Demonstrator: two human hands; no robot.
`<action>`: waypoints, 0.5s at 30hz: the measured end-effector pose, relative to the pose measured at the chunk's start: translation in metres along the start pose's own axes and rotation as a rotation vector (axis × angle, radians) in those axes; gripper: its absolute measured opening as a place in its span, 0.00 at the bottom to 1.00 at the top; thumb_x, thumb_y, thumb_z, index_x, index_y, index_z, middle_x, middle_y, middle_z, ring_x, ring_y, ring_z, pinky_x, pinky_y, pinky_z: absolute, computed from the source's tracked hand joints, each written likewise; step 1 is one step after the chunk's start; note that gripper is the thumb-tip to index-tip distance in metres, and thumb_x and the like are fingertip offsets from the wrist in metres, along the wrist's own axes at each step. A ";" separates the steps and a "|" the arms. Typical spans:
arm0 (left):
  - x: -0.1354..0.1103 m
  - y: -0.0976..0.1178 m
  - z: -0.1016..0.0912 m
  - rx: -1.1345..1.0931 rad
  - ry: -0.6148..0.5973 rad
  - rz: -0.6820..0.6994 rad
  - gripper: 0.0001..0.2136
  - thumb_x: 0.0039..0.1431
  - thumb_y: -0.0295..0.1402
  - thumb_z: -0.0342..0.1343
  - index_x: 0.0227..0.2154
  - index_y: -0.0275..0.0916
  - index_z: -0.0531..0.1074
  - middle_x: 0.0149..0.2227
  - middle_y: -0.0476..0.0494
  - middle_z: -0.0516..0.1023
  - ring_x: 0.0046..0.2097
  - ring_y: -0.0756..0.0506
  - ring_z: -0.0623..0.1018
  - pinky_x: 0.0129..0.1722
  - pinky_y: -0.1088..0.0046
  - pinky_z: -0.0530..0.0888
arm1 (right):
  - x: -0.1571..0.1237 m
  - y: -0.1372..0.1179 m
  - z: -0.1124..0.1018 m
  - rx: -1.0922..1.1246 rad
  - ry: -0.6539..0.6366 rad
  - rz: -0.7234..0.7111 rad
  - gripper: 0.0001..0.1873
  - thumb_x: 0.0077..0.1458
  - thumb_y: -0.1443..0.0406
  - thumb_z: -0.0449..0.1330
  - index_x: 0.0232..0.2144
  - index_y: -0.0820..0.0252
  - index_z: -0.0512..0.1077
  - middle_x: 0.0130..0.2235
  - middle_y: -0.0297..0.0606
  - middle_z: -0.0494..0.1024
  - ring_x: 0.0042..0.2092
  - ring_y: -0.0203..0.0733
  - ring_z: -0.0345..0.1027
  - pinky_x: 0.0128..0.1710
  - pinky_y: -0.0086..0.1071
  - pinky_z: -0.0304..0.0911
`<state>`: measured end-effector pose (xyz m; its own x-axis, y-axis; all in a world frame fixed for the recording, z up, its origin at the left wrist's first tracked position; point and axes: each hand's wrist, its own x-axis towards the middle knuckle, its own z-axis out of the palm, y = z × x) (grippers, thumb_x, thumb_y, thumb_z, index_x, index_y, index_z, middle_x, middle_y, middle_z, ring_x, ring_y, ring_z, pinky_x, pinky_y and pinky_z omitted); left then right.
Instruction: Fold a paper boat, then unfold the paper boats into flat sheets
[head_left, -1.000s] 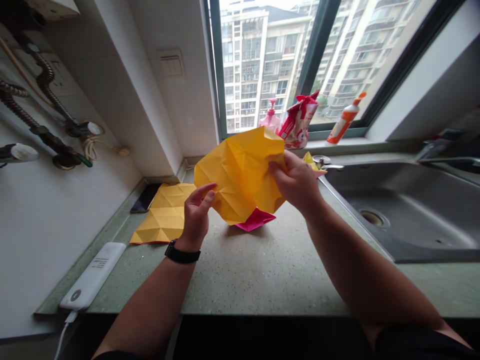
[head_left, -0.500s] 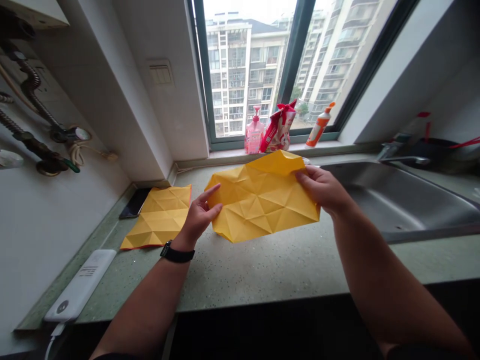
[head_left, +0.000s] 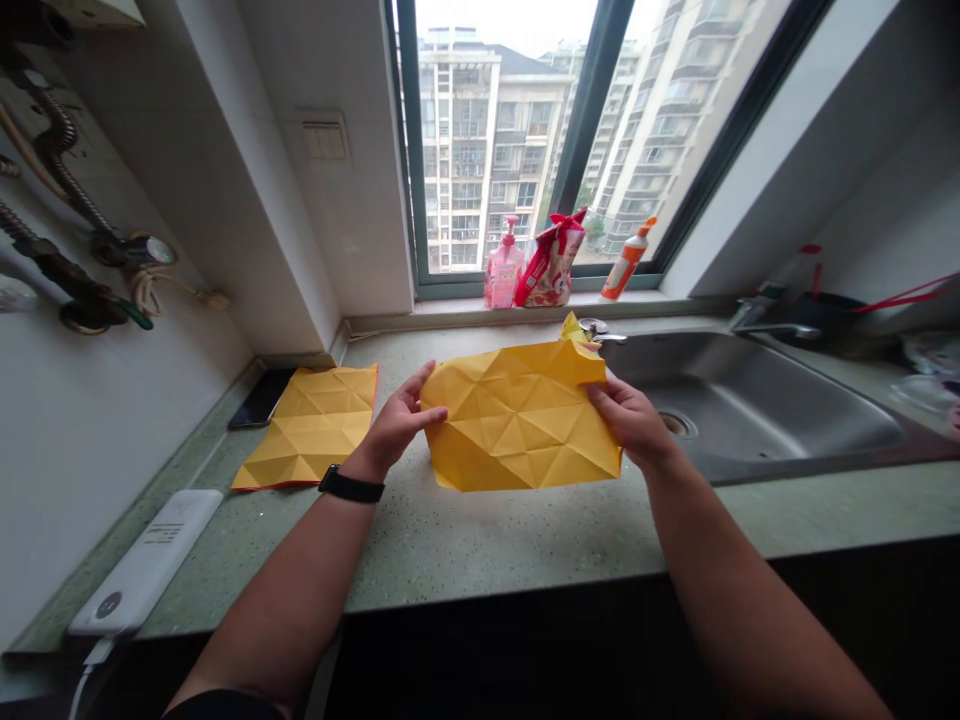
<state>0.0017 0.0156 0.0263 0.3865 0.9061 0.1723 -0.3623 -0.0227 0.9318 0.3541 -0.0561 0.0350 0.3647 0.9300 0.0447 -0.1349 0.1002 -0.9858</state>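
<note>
I hold a creased yellow paper sheet (head_left: 521,420) just above the green speckled counter (head_left: 495,540), spread out between both hands. My left hand (head_left: 397,425), with a black watch on the wrist, pinches its left edge. The right edge is gripped by my right hand (head_left: 630,420). A second creased yellow sheet (head_left: 311,430) lies flat on the counter to the left. A small folded yellow piece (head_left: 576,328) peeks out behind the held sheet.
A steel sink (head_left: 750,400) with a tap lies to the right. On the sill stand a pink pump bottle (head_left: 504,272), a red bag (head_left: 551,262) and an orange-capped bottle (head_left: 626,262). A phone (head_left: 259,398) and a white power bank (head_left: 146,565) lie at the left.
The yellow sheet was crumpled upright and is now flattened and lowered toward the counter. Both hands came down with it. The red underside no longer shows.
</note>
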 end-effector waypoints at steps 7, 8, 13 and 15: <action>0.003 0.000 0.001 -0.103 0.079 0.039 0.34 0.49 0.35 0.78 0.61 0.42 0.77 0.64 0.35 0.79 0.64 0.35 0.79 0.64 0.57 0.76 | -0.009 0.022 0.007 0.035 0.004 -0.005 0.25 0.41 0.49 0.79 0.39 0.54 0.83 0.39 0.41 0.88 0.38 0.54 0.84 0.37 0.42 0.79; 0.004 -0.001 0.002 -0.111 0.105 0.059 0.33 0.49 0.35 0.78 0.60 0.42 0.78 0.63 0.35 0.79 0.63 0.35 0.79 0.64 0.57 0.76 | -0.010 0.024 0.008 0.040 -0.010 0.000 0.26 0.41 0.48 0.79 0.40 0.54 0.83 0.39 0.41 0.88 0.38 0.54 0.84 0.37 0.42 0.79; 0.006 -0.004 0.001 -0.114 0.176 0.100 0.30 0.48 0.34 0.78 0.56 0.42 0.81 0.61 0.36 0.81 0.61 0.37 0.80 0.64 0.58 0.76 | -0.015 0.028 0.011 0.036 -0.052 0.022 0.26 0.42 0.49 0.79 0.41 0.55 0.83 0.40 0.41 0.88 0.37 0.52 0.84 0.36 0.39 0.79; 0.006 -0.004 0.001 -0.107 0.180 0.091 0.30 0.46 0.32 0.78 0.55 0.41 0.82 0.61 0.36 0.81 0.60 0.38 0.81 0.63 0.59 0.76 | -0.016 0.027 0.010 0.033 -0.049 0.021 0.26 0.42 0.49 0.79 0.40 0.55 0.83 0.39 0.41 0.88 0.38 0.53 0.84 0.37 0.40 0.79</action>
<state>0.0059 0.0208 0.0237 0.1941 0.9633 0.1854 -0.4802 -0.0715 0.8742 0.3359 -0.0646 0.0089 0.3163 0.9481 0.0330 -0.1726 0.0917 -0.9807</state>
